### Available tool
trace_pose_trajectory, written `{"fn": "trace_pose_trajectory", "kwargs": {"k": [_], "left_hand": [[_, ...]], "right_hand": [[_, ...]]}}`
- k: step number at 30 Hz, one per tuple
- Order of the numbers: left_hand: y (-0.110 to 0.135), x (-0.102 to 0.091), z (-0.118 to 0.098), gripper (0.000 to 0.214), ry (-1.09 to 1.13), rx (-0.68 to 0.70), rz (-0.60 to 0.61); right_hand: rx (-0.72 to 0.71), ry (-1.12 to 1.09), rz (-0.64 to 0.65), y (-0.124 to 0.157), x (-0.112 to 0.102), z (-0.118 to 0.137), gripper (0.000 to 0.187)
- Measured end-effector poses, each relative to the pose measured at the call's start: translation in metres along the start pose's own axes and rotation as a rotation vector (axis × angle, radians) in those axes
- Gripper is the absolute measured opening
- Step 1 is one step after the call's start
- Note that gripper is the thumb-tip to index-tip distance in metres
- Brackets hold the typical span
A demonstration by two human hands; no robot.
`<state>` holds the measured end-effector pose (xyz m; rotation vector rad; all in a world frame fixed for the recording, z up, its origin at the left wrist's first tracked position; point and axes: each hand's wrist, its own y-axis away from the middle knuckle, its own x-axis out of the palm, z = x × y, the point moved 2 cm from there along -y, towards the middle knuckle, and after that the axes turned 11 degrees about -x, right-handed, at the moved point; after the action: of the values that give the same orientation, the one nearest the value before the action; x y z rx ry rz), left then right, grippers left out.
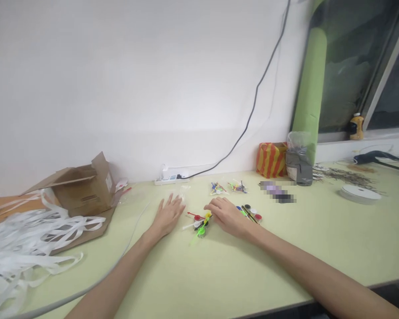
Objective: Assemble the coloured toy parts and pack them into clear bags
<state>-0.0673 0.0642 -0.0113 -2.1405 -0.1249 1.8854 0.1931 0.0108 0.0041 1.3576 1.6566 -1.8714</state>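
My left hand (169, 215) lies flat on the pale green table with its fingers stretched out and somewhat spread. Its fingertips are at a thin clear plastic bag (183, 191). To its right is a small pile of coloured plastic pieces (201, 224), round caps with thin arms in red, white, yellow, black and bright green. My right hand (228, 217) is curled at the pile's right edge, beside a yellow piece; whatever its fingers hold is hidden. Partly behind this hand lie more loose pieces (252, 213) in blue, black, white, red and green.
Two clear bags of coloured pieces (218, 188) lie further back. A power strip (171, 178) sits by the wall. At left are an open cardboard box (83, 195) and tangled white ribbon (16, 248); a grey cable (119, 257) crosses the table. A white reel (359, 195) lies at right.
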Motion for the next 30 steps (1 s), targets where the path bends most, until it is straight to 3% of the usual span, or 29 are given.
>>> {"fn": "trace_pose_trajectory", "kwargs": {"k": [4, 6, 10, 16, 20, 23, 25, 30], "left_hand": [[0.008, -0.021, -0.026, 0.048, -0.061, 0.177, -0.336], [0.016, -0.031, -0.044, 0.046, -0.087, 0.310, -0.442], [0.029, -0.041, -0.069, 0.048, -0.157, 0.497, -0.510], [0.036, -0.041, -0.078, 0.058, -0.211, 0.644, -0.513], [0.041, -0.042, -0.084, 0.057, -0.208, 0.709, -0.512], [0.044, -0.041, -0.087, 0.047, -0.163, 0.728, -0.524], [0.045, -0.042, -0.087, 0.040, -0.069, 0.689, -0.576], [0.037, -0.043, -0.072, 0.052, 0.139, 0.511, -0.680]], "right_hand": [[0.077, -0.043, -0.165, 0.010, -0.003, -0.003, 0.033], [0.135, -0.081, -0.267, 0.010, -0.008, -0.003, 0.036], [0.247, -0.162, -0.427, 0.009, -0.020, -0.004, 0.047], [0.409, -0.229, -0.510, 0.013, -0.024, -0.013, 0.046], [0.475, -0.278, -0.527, 0.012, -0.025, -0.014, 0.040], [0.488, -0.278, -0.524, 0.010, -0.027, -0.012, 0.019], [0.471, -0.265, -0.538, 0.010, -0.030, -0.011, 0.007], [0.319, -0.194, -0.538, 0.009, -0.034, -0.004, 0.012]]}}
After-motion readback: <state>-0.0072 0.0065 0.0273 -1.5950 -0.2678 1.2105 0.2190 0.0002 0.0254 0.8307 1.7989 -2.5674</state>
